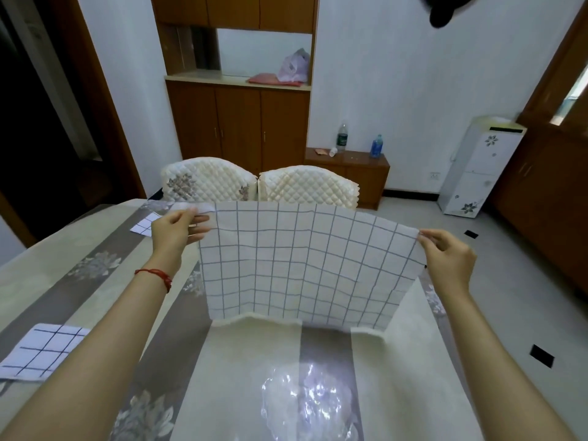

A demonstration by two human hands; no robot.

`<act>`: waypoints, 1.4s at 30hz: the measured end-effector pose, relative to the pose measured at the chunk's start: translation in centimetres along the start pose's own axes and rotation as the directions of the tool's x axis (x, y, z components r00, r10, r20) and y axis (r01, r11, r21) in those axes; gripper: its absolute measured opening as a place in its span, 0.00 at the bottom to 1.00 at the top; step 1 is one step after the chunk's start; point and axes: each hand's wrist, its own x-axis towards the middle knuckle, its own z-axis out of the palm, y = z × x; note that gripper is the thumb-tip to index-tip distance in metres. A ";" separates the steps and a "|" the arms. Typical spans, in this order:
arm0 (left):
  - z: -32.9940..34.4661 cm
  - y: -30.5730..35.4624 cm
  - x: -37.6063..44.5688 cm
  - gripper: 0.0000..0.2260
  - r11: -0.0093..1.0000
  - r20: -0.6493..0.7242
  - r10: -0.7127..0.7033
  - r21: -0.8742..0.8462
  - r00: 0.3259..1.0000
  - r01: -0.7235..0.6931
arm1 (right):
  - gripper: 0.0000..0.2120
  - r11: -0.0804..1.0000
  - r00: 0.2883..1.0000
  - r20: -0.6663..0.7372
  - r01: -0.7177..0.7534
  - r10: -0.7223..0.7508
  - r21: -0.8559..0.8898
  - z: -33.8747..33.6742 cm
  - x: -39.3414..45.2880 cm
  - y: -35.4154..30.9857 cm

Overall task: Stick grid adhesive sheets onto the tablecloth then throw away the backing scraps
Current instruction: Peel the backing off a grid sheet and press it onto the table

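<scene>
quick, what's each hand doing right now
Left hand: pinching the top left corner of the grid adhesive sheet.
Right hand: pinching the sheet's top right corner, holding it up over the tablecloth.

Ahead of you, two quilted chairs point(259, 184) sit at the table's far side. Two bottles point(359, 141) stand on a low cabinet point(350, 168); a water dispenser point(477, 163) is right.

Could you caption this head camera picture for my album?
Both hands, left and right, hold a grid sheet up above the tablecloth.
</scene>
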 end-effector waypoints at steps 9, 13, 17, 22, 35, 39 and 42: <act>-4.0 -6.7 -5.2 0.17 0.970 -0.054 -0.212 -0.134 0.976 0.203 | 0.12 0.935 0.957 0.041 -0.289 0.287 0.206 -1.2 -10.2 5.5; -6.1 -11.0 -7.1 0.11 0.951 -0.079 -0.307 -0.043 0.948 0.305 | 0.16 0.905 0.915 0.116 -0.400 0.386 0.143 -1.5 -14.7 8.4; -7.9 -15.1 -8.7 0.09 0.911 -0.085 -0.381 0.133 0.921 0.389 | 0.17 0.915 0.899 0.190 -0.403 0.394 0.006 -2.0 -18.3 10.3; -9.9 -18.8 -11.2 0.08 0.829 -0.086 -0.486 0.268 0.870 0.490 | 0.10 0.907 0.874 0.257 -0.369 0.413 -0.204 -2.7 -21.5 12.6; -13.1 -22.6 -14.4 0.07 0.717 -0.115 -0.523 0.477 0.845 0.508 | 0.09 0.857 0.815 0.377 -0.255 0.440 -0.448 -4.1 -25.1 13.1; -13.6 -22.9 -14.6 0.06 0.716 -0.120 -0.506 0.494 0.854 0.494 | 0.08 0.854 0.813 0.402 -0.204 0.421 -0.479 -4.3 -25.8 13.1; -14.2 -22.8 -15.0 0.05 0.680 -0.111 -0.501 0.563 0.858 0.470 | 0.07 0.852 0.817 0.430 -0.135 0.385 -0.506 -4.5 -26.6 13.4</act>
